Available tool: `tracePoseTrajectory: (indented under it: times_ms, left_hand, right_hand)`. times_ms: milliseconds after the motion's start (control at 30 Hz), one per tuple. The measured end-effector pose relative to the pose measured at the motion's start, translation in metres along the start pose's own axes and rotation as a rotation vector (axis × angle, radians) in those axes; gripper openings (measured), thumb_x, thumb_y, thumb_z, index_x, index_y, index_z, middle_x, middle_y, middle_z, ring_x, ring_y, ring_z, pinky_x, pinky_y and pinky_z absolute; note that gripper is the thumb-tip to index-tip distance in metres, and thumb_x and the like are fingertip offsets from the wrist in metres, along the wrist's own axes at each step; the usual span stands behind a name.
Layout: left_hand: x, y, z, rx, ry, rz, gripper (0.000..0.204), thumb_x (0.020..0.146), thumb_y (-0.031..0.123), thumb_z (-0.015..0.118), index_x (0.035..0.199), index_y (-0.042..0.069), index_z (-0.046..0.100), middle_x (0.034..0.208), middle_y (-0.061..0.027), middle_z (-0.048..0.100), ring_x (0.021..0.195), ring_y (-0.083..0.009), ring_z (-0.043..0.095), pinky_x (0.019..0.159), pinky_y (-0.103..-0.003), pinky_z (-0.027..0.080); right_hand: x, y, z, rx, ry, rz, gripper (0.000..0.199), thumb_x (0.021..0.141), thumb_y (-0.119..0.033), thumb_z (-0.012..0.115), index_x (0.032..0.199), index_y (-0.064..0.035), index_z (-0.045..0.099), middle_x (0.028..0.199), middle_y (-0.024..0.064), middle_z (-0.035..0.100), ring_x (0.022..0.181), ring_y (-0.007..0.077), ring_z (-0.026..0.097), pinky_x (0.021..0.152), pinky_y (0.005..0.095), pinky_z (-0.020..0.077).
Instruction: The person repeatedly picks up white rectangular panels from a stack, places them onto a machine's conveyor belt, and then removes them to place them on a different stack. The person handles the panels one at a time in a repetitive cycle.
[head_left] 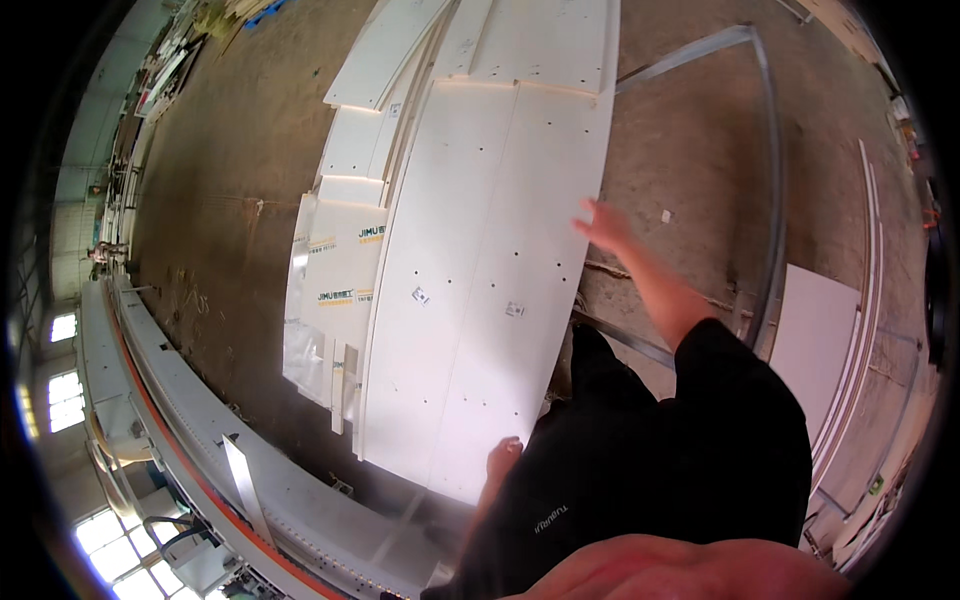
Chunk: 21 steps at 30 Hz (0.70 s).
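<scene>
A long white panel (465, 210) with rows of small dark holes and two small labels lies in front of me, on top of a stack. Over its right edge, my right hand (608, 228) is stretched out with fingers apart, slightly blurred and holding nothing. My left hand (503, 458) is at the panel's near end, beside my dark clothing. Its fingers are curled, and whatever they may grip is hidden. Farther along, narrower white boards (475, 38) rest on the panel.
Film-wrapped boards (340, 260) with printing stick out left of the panel. A long machine bed (300, 510) with an orange strip (185, 450) runs along the left. To the right stand a grey metal frame (772, 180) and a white board (812, 335), on a brown concrete floor (690, 130).
</scene>
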<state>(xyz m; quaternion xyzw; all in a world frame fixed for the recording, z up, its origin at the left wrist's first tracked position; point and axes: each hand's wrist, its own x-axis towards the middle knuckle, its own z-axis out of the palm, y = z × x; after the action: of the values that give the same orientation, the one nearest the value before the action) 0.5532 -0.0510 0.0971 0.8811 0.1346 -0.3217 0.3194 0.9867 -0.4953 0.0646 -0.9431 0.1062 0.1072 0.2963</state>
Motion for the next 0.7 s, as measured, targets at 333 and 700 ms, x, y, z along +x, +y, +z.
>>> tracePoseTrajectory:
  times_ms: [333, 700]
  left_hand:
    - [-0.006, 0.058, 0.021, -0.263, -0.122, -0.342, 0.039, 0.097, 0.037, 0.068, 0.126, 0.011, 0.068, 0.108, -0.0124, 0.076, 0.099, -0.0254, 0.073, 0.088, -0.038, 0.057]
    - [0.043, 0.131, -0.001, -0.279, -0.150, -0.406, 0.040, 0.097, 0.035, 0.067, 0.128, 0.009, 0.068, 0.107, -0.0131, 0.075, 0.097, -0.0256, 0.073, 0.087, -0.038, 0.057]
  right_hand:
    - [0.303, 0.027, -0.084, -0.342, 0.063, 0.162, 0.090, 0.088, -0.055, 0.068, 0.157, -0.0094, 0.034, 0.158, 0.0124, 0.044, 0.144, 0.0276, 0.045, 0.115, 0.0443, 0.0423]
    - [0.350, 0.051, -0.088, -0.479, 0.066, 0.102, 0.074, 0.091, -0.047, 0.067, 0.150, -0.0090, 0.043, 0.151, 0.0108, 0.052, 0.137, 0.0287, 0.052, 0.113, 0.0450, 0.0437]
